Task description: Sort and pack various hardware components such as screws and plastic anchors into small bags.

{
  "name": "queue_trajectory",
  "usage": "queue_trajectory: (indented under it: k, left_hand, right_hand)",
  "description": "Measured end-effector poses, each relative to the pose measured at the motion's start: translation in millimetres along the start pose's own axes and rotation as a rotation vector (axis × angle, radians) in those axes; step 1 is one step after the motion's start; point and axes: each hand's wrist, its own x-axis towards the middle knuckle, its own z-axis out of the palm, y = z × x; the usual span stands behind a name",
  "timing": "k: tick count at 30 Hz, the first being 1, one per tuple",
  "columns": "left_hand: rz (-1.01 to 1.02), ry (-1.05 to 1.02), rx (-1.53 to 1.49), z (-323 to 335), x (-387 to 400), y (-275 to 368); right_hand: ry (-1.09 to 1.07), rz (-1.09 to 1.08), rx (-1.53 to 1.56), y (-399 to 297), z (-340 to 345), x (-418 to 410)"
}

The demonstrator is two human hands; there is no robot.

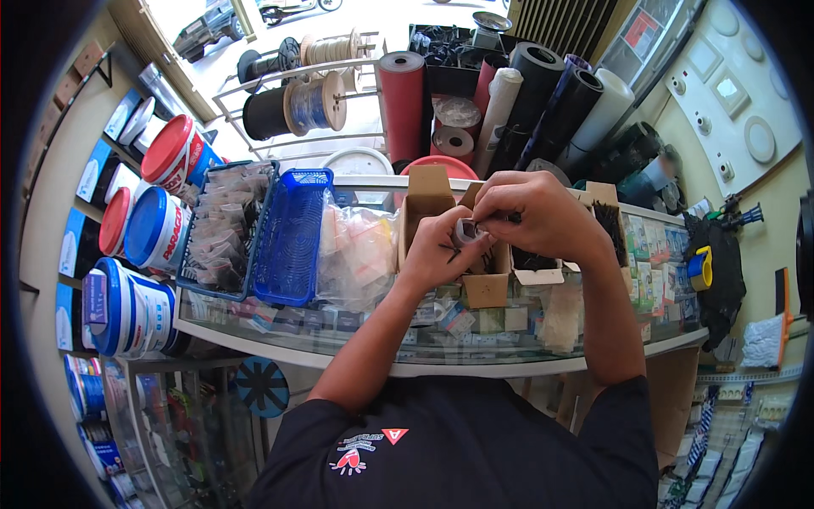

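My left hand (442, 245) holds a small clear plastic bag (467, 231) upright above the open cardboard boxes, with a few dark screws (450, 253) showing at its fingers. My right hand (528, 210) is at the bag's mouth, thumb and forefinger together; what they pinch is too small to tell. Beneath the hands stands an open cardboard box (486, 290) with dark screws in it. Left of my left hand, clear plastic bags (359, 248) lie in a loose pile on the glass counter.
On the glass counter (381, 368), an empty-looking blue plastic basket (286, 280) stands beside a darker basket (184, 280) full of small filled bags. More boxes of dark screws (608, 232) stand at the right. Rolls of sheeting (404, 105) and wire spools (315, 105) stand beyond; paint tubs (152, 223) are at left.
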Motion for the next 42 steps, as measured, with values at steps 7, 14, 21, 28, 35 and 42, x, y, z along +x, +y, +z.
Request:
queue_trajectory:
  k: [7,14,21,28,35,42]
  left_hand:
    - [0.008,-0.01,-0.02,-1.1,-0.8,-4.1]
    - [0.014,-0.009,-0.026,-1.2,-0.4,-1.1]
    - [0.035,0.002,-0.023,-1.5,0.1,-1.5]
    - [-0.051,0.027,0.004,-2.4,-0.5,7.5]
    - [-0.126,0.101,-0.046,-1.0,-5.2,3.3]
    - [-0.094,0.096,-0.038,-2.4,-6.1,-1.5]
  right_hand:
    - [-0.007,-0.031,-0.004,1.4,3.1,-1.9]
    - [-0.01,-0.034,-0.02,-2.0,3.8,-2.9]
    - [0.002,-0.051,0.039,-7.8,3.3,-3.9]
    - [0.134,-0.03,-0.008,0.5,0.2,-9.7]
    - [-0.073,0.078,-0.109,42.9,27.7,-20.9]
    - [-0.333,0.118,-0.491,70.5,71.7,-28.3]
